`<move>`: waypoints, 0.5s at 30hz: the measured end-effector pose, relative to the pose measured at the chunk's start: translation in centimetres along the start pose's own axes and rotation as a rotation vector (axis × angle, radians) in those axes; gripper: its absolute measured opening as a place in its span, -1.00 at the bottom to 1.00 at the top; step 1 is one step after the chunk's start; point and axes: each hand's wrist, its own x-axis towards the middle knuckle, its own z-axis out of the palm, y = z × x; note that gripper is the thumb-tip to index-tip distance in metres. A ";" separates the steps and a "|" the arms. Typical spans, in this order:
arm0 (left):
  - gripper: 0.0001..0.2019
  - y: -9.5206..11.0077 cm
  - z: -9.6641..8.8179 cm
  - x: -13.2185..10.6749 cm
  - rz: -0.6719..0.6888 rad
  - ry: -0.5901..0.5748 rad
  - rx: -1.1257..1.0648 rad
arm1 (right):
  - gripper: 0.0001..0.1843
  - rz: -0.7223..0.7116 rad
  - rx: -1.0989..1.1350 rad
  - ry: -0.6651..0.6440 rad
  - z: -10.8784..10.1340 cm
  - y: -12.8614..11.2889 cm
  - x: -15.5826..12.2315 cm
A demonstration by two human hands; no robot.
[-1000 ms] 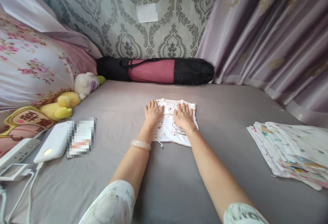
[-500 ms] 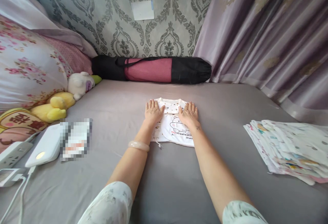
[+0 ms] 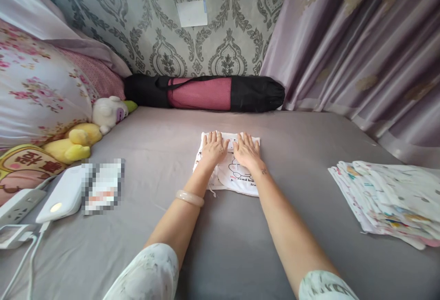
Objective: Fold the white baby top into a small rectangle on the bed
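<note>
A small white baby top [image 3: 233,178] with a cartoon animal and lettering lies on the grey sheet in front of me, its sleeves and sides tucked in. My left hand [image 3: 213,148] rests palm down on its upper left part, fingers stretched out. On the upper right part my right hand [image 3: 246,150] lies flat as well, fingers spread a little. The two hands sit close together and cover much of the top's upper half. A thin tie hangs out at the lower left edge.
To the right is a stack of folded white printed clothes [image 3: 395,199]. A black and pink rolled bag [image 3: 199,93] lies along the wall. At left are a floral pillow [image 3: 41,89], plush toys [image 3: 74,143], a white power bank [image 3: 63,194], a power strip [image 3: 20,206] and a blurred packet [image 3: 103,188].
Both hands have moved inward, closer to each other, on the baby top. Its upper edge now looks straighter, and the neckline is covered.
</note>
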 end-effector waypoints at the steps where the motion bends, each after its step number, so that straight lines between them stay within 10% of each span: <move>1: -0.33 0.2 0.2 -0.1 0.005 -0.034 -0.011 | -0.32 -0.004 -0.004 -0.030 0.2 -0.2 -0.1; 15: -0.34 0.2 0.5 -0.3 -0.025 -0.077 -0.073 | -0.34 -0.012 -0.040 -0.022 0.9 -0.2 -0.2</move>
